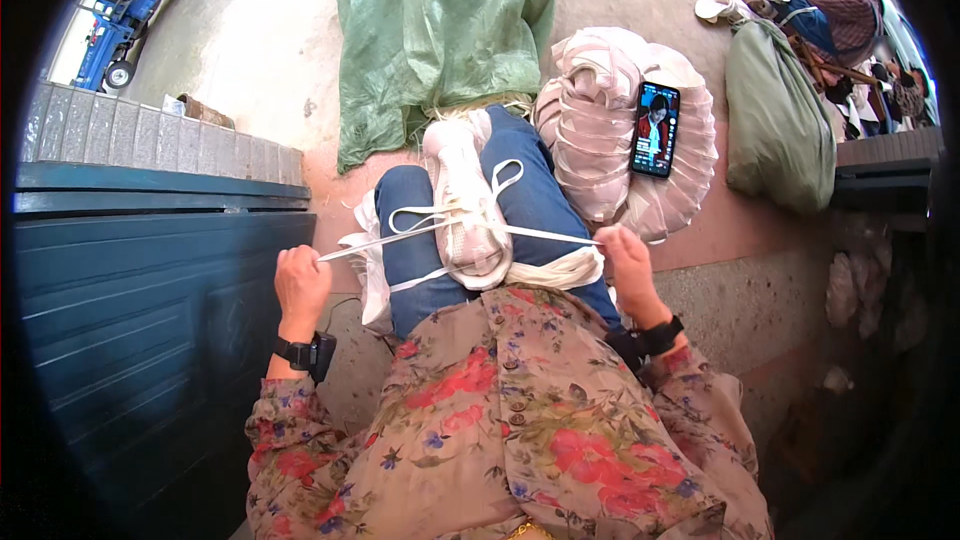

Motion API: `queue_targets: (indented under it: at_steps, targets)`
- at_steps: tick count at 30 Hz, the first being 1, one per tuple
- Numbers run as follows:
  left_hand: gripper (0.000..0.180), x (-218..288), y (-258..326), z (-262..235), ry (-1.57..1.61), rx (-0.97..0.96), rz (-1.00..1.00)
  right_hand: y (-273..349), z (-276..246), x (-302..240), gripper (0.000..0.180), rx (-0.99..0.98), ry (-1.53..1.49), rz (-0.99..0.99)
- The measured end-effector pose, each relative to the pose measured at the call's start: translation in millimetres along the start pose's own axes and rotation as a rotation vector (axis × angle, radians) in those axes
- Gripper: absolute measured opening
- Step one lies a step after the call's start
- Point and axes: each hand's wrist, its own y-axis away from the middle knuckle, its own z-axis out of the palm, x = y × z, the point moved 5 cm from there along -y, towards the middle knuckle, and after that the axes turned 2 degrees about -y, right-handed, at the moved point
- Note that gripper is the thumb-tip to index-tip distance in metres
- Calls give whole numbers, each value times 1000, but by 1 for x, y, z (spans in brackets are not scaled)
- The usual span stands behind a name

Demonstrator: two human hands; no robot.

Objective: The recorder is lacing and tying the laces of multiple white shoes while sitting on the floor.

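Note:
A white sneaker [470, 252] rests between my jeans-clad thighs, its toe toward me. A white shoelace [545, 235] is drawn out to both sides from a bow with two loops at the middle of the shoe. My left hand [303, 283] is closed on one lace end, out to the left. My right hand [630, 265] pinches the other end above my right thigh. Both lengths look taut. A bundle of white laces [560, 270] lies across my right thigh. Pale shoes [373, 285], partly hidden, are beside my left leg.
A green sack [440, 20] lies ahead of my knees. Right of it are coiled stacks of pale shoes [590, 140] with a lit phone [655, 130] on them. Another green sack [780, 120] stands farther right, near a seated person [850, 20]. A blue door [160, 310] borders the left.

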Motion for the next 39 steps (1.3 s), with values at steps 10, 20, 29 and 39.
queue_targets:
  at_steps: [10,20,29,39]
  targets:
    - [15,-146,62,7,-256,-194,-593,45,-138,75,13,630,-389,286]
    - [14,-33,-5,31,180,-115,-65,-18,-42,-5,16,504,578,-386]
    - [21,136,-67,32,556,-95,323,-50,122,-33,19,-211,790,-727]
    - [20,121,-65,81,1225,-676,-445,-53,133,-23,17,-247,935,-720]
